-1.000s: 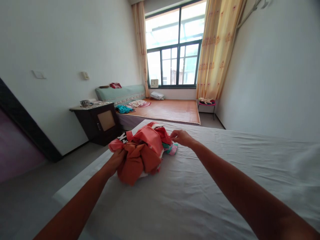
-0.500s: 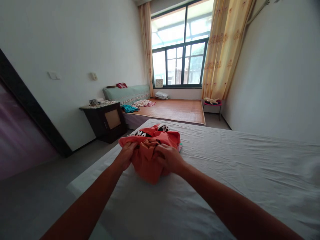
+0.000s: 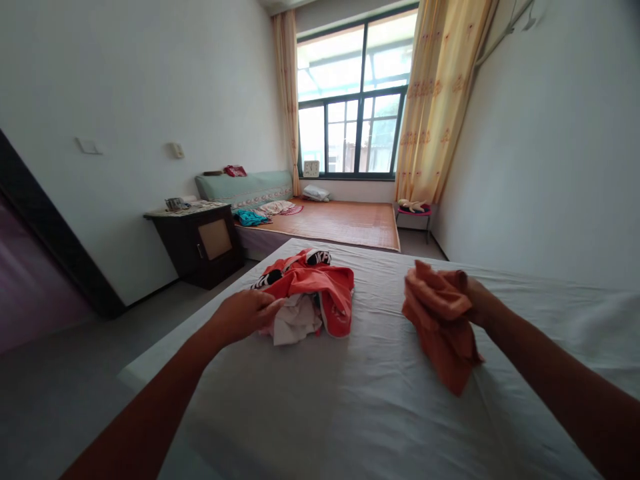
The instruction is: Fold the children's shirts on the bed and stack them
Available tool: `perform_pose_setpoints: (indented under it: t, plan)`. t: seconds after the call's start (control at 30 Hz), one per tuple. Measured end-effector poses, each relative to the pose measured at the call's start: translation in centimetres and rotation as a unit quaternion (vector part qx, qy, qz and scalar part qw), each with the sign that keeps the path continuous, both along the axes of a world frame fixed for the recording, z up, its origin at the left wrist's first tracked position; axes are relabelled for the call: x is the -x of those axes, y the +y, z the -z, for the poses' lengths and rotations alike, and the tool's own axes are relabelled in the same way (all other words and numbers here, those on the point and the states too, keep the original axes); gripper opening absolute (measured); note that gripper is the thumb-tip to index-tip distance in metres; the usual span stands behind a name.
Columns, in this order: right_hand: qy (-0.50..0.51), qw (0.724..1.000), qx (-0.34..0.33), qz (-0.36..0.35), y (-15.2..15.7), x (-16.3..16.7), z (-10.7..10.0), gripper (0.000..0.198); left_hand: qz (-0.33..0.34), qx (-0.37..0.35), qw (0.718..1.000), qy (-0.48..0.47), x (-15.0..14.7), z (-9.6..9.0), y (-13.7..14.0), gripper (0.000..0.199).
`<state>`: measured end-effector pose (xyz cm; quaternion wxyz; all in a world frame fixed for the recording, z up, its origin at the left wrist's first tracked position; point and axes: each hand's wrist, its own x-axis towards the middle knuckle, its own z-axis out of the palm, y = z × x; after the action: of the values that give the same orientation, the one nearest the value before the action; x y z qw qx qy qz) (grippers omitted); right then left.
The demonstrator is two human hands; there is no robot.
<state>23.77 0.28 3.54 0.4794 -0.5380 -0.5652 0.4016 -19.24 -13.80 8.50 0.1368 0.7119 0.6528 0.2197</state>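
My right hand (image 3: 474, 299) grips a crumpled orange-brown garment (image 3: 443, 320), lifted at the right with its lower end hanging over the bed. The kind of garment is not clear from its folds. At the left, my left hand (image 3: 249, 313) is closed at the near left edge of a red garment (image 3: 313, 280) with black-and-white lettered bands. A whitish cloth (image 3: 297, 320) pokes out from under the red garment, right beside my left fingertips. Both lie in a loose heap on the white sheet (image 3: 380, 413).
Beyond the white-sheeted bed is a second bed with a brown mat (image 3: 350, 223), holding a teal cloth (image 3: 251, 217) and a pillow (image 3: 316, 193). A dark cabinet (image 3: 200, 243) stands at the left. A small stool (image 3: 414, 209) is near the curtain (image 3: 430, 100).
My right hand has moved right, carrying the orange-brown garment off the heap. The whitish cloth beneath now shows. My left hand stays by the red garment, slightly further left.
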Motion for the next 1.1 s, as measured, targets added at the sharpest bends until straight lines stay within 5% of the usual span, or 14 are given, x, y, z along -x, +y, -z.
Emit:
perform_pose_setpoints:
  t: [0.07, 0.17, 0.3, 0.4, 0.5, 0.63, 0.73, 0.8, 0.83, 0.9, 0.97, 1.1]
  plan:
    - [0.057, 0.997, 0.039, 0.029, -0.4, -2.3, 1.6, 0.037, 0.056, -0.091, 0.993, 0.04, -3.8, -0.1, 0.4, 0.033]
    - [0.081, 0.995, 0.005, 0.064, -0.9, -4.4, 3.7, 0.05, 0.175, -0.184, 0.964, 0.078, -8.5, 2.3, 2.3, 0.023]
    - [-0.01, 0.998, -0.021, 0.051, -1.6, -5.8, 6.0, 0.05, 0.182, -0.155, 0.967, 0.085, -9.6, 6.1, 6.3, 0.012]
    - [-0.065, 0.998, -0.011, 0.007, -2.2, -6.6, 7.3, 0.052, 0.139, -0.161, 0.975, 0.059, -10.6, 6.7, 8.3, 0.031]
    - [-0.099, 0.994, -0.03, -0.023, -2.6, -6.9, 8.1, 0.039, 0.16, -0.195, 0.966, 0.066, -15.6, 6.6, 8.2, 0.025]
    - [-0.03, 0.999, -0.044, -0.004, -2.8, -7.4, 7.9, 0.031, 0.27, -0.082, 0.95, 0.134, -24.2, 8.1, 7.5, 0.027]
    - [0.031, 0.998, -0.032, 0.048, -2.6, -9.6, 7.2, 0.033, 0.228, -0.061, 0.971, 0.036, -26.3, 9.2, 9.3, 0.012]
    - [0.037, 0.995, -0.027, 0.087, -2.6, -11.4, 6.8, 0.034, 0.146, -0.028, 0.973, -0.174, -25.4, 9.0, 11.2, 0.007]
    - [0.031, 0.995, -0.024, 0.095, -2.6, -12.1, 6.6, 0.035, 0.096, -0.008, 0.946, -0.311, -24.6, 8.8, 12.3, 0.008]
    - [0.01, 0.998, -0.02, 0.065, -2.7, -12.5, 6.5, 0.039, -0.002, 0.015, 0.845, -0.534, -22.9, 8.2, 13.9, 0.009]
    - [-0.028, 0.999, -0.025, -0.018, -3.0, -11.5, 6.8, 0.041, -0.066, 0.014, 0.752, -0.656, -21.5, 8.0, 14.6, 0.009]
    - [-0.155, 0.978, -0.092, -0.109, -3.4, -8.0, 7.7, 0.039, -0.05, 0.037, 0.689, -0.722, -20.5, 9.1, 14.0, 0.005]
